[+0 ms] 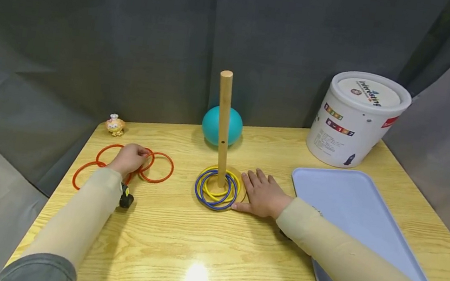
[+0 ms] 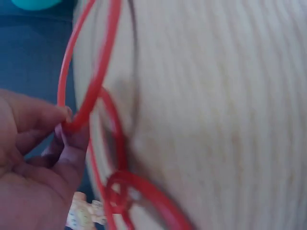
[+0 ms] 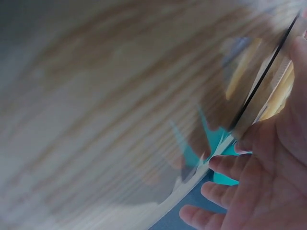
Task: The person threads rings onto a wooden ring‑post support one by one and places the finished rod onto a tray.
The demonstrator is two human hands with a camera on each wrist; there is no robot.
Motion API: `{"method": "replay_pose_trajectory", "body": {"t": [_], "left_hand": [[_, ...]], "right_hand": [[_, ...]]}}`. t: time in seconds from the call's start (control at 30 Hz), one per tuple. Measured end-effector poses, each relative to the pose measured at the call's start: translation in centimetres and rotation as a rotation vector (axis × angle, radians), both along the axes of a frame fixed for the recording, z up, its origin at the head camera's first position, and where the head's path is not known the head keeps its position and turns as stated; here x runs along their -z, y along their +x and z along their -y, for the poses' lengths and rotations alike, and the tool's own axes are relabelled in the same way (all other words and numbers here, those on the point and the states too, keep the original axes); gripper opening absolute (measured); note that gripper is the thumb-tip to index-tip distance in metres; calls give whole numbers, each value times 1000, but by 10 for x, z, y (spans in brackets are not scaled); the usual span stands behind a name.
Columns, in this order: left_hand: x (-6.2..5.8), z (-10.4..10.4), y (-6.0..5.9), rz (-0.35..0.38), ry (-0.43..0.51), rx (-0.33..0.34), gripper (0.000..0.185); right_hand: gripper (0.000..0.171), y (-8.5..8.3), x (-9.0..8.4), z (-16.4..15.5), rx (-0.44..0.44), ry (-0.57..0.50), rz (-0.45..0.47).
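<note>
On the left of the table my left hand [image 1: 127, 159] pinches a red ring [image 1: 172, 169] between thumb and fingers. The left wrist view shows that ring lifted at a slant, with other red rings [image 2: 163, 206] below it. More red rings [image 1: 75, 177] lie overlapping around the hand. In the middle stands a wooden peg [image 1: 223, 121] on a round base [image 1: 243, 194], with yellow rings [image 1: 239, 187] and blue rings [image 1: 214, 208] stacked loosely around its foot. My right hand [image 1: 262, 194] rests at the base's right edge, fingers spread and holding nothing.
A teal ball [image 1: 235, 125] sits behind the peg. At the back left is a small figurine [image 1: 115, 125]. A white lidded bucket [image 1: 349, 127] stands at the back right, behind a pale blue tray [image 1: 347, 207] that my right forearm crosses. Grey cloth [image 1: 137, 31] hangs behind the table.
</note>
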State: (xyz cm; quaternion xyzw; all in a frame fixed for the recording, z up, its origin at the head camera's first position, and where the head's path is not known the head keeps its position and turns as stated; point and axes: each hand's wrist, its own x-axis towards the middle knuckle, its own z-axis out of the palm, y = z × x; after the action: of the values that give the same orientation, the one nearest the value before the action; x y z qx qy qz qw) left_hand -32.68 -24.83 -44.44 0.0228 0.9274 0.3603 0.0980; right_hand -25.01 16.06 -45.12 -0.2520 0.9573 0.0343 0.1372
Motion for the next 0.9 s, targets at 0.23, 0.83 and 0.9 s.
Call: {"method": "replay_pose_trajectory", "body": {"t": [0.23, 0.83, 0.9], "left_hand": [[-31, -6, 6, -2, 103, -50, 40], [-150, -58, 24, -258, 780, -80, 8], [-169, -69, 31, -275, 916, -41, 7]], "right_hand": [[102, 0, -1, 0, -11, -13, -13], [100, 2, -3, 1, -9, -29, -20], [100, 2, -3, 1, -4, -29, -20]]}}
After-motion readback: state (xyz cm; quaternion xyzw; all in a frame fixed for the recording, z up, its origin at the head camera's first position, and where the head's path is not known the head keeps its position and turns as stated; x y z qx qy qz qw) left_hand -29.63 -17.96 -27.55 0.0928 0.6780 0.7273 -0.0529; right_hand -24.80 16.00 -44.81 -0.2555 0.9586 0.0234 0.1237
